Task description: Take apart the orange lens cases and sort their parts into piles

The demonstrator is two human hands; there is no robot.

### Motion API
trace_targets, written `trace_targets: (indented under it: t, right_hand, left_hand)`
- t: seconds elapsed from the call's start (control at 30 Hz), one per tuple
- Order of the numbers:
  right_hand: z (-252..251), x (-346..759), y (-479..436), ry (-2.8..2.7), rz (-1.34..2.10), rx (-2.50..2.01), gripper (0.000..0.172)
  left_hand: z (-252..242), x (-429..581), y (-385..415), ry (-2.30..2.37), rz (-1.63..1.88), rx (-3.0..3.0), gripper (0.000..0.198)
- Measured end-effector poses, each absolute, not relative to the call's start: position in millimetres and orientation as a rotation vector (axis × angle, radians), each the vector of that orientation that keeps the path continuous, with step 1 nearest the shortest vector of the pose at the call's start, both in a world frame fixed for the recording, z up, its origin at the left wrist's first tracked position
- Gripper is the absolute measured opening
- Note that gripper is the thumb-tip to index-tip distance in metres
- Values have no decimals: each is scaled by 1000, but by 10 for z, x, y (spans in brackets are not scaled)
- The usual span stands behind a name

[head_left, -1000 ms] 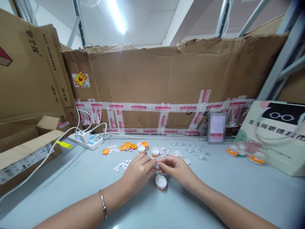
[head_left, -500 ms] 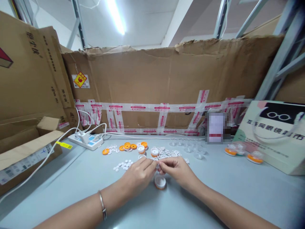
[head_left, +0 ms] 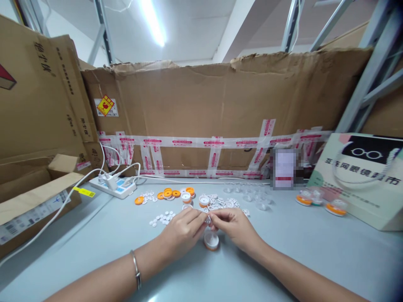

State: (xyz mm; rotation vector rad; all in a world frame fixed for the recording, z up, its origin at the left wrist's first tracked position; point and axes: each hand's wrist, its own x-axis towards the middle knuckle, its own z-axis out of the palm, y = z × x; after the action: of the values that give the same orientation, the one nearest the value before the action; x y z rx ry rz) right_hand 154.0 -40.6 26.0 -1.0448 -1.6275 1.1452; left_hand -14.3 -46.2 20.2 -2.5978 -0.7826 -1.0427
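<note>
My left hand and my right hand meet at the fingertips above the table. Between them they pinch a small white plastic part, mostly covered by the fingers. Right below stands a round white cup with an orange base. Just beyond my hands lie many white perforated discs and another white-and-orange cup. Small white round caps are scattered left of my left hand. Orange rings lie farther back, beside a further white-and-orange cup.
Clear domes sit at the back right. Several domed orange-and-clear pieces stand by a paper bag. A power strip with white cables lies at the back left, near an open carton. Large cardboard walls the rear.
Both hands stay over the cup, fingertips together. The small white part between them has turned slightly; little else differs.
</note>
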Motion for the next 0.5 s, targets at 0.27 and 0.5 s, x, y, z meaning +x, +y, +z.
trace_targets:
  t: [0.27, 0.5]
  right_hand:
    - [262, 1517, -334, -1386, 1382, -1071, 18]
    - [274, 1541, -331, -1263, 1442, -1133, 12]
  left_hand:
    - [253, -139, -434, -1009, -1366, -2808, 12]
    - [253, -136, -356, -1438, -1839, -3015, 15]
